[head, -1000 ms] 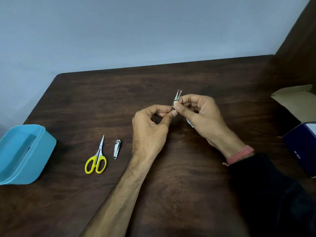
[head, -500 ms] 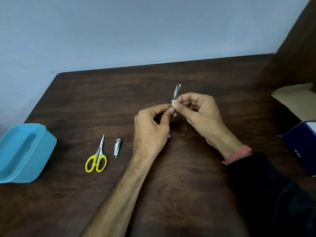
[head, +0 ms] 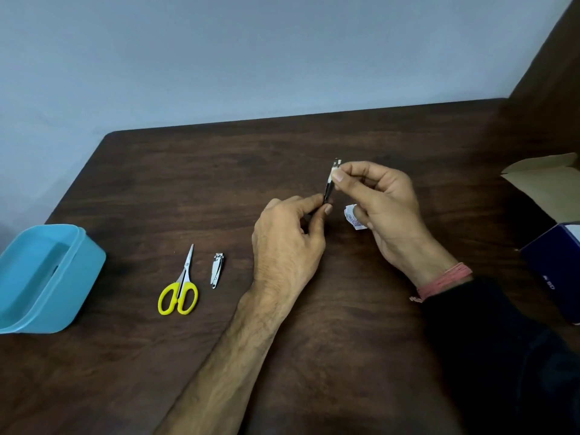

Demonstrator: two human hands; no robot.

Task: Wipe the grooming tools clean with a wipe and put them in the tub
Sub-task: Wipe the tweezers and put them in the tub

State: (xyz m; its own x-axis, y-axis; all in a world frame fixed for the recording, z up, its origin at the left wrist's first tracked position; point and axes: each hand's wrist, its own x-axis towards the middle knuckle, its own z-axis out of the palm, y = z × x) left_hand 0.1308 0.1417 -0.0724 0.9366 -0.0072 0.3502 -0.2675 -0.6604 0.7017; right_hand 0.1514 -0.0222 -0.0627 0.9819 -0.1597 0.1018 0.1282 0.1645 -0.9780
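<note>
The dark wooden table (head: 314, 356) carries everything, with the blue tub (head: 78, 277) at its left edge, well apart from the hands, so the carry to it is long and a thin tool could be dropped on the way. An open box (head: 552, 262) sits at the right edge. The left hand (head: 282, 246) pinches the lower end of a slim metal tool, probably tweezers (head: 329, 191), between thumb and forefinger, above the table's middle. The right hand (head: 386, 208) has its thumb and forefinger closed on a small white wipe (head: 332, 174) wrapped around the tool near its upper end, while its lower fingers curl over a torn sachet (head: 353, 218). Since both grips are fingertip pinches, a hard pull along the tool could slide it out of the left hand, or the wipe could slip off the tip. The yellow scissors (head: 179, 296) and the nail clipper (head: 216, 270) lie side by side on the table, apparently not yet wiped, and may be overlooked.
</note>
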